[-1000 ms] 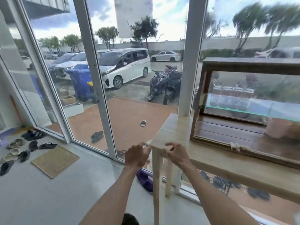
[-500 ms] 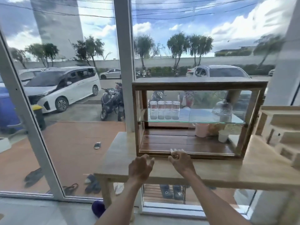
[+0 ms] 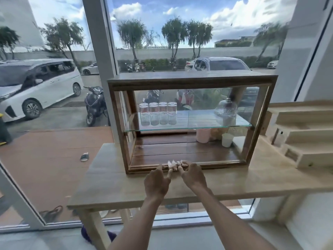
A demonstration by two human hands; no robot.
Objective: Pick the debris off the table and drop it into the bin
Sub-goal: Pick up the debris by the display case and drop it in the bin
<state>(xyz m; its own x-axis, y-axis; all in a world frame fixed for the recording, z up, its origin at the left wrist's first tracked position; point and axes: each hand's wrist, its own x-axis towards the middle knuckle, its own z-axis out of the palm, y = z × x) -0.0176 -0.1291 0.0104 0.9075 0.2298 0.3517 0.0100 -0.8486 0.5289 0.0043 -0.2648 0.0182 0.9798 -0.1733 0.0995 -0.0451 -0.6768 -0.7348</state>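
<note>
Here both hands reach to the front sill of the glass display cabinet (image 3: 191, 123) on the wooden table (image 3: 111, 179), the left hand (image 3: 157, 182) and right hand (image 3: 193, 175) side by side with fingertips closing loosely around the pale debris (image 3: 175, 164), probably to gather the scraps together in one scoop. Whether either hand already pinches a piece I cannot tell, since the scraps blur together. No bin is in view.
</note>
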